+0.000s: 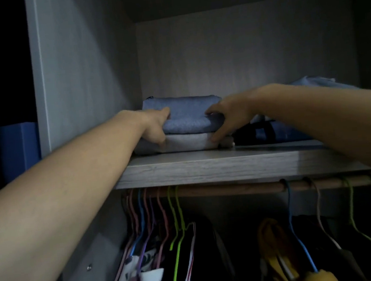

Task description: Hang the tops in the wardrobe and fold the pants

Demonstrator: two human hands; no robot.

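Head view: the step seems to be stowing folded pants. The blue pants (pixel 189 115) lie on a grey fold (pixel 187 143) on the shelf (pixel 227 165). The left hand (pixel 156 126) and right hand (pixel 227 118) each clasp one end, thumb on top and fingers curled. Next likely calls for a gentle release that keeps the stack square.

top pants (pixel 187 115) plain mid blue, lower pants (pixel 187 143) light grey; shelf (pixel 227 165) pale grey wood grain; rod (pixel 240 190) reddish brown; pink hangers (pixel 147 211), blue hanger (pixel 290 209), lime hangers (pixel 170 204); hung garment (pixel 204 262) black; printed garment (pixel 133 268) white with dark floral pattern; yellow garment (pixel 274 244) low right; right pile (pixel 269 130) black and blue, cloth (pixel 314 83) behind it pale blue; box (pixel 19 150) far left blue
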